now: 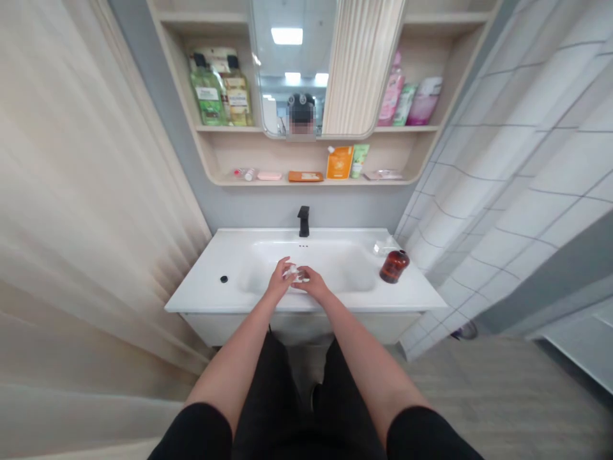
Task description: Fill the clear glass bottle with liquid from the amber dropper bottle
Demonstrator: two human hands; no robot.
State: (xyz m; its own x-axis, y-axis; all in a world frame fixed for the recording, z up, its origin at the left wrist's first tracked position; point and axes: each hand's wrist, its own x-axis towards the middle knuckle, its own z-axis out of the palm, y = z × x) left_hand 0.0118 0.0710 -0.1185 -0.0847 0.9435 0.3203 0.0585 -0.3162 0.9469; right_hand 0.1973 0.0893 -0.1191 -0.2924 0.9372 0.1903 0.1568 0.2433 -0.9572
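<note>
Over the front part of a white sink (335,262), my left hand (279,278) and my right hand (312,282) are close together. A small white object (295,275) is between them, touched by the fingers of both hands; it is too small to make out. The fingers of each hand are bent around it. Behind the hands, a black faucet (304,221) stands at the back of the sink.
A brown bottle (394,266) and a clear item (385,246) are on the right of the counter (201,295). At the left lies a small black cap (223,279). Above are a mirror (297,70) and shelves with several bottles. Curtains (96,191) hang on both sides.
</note>
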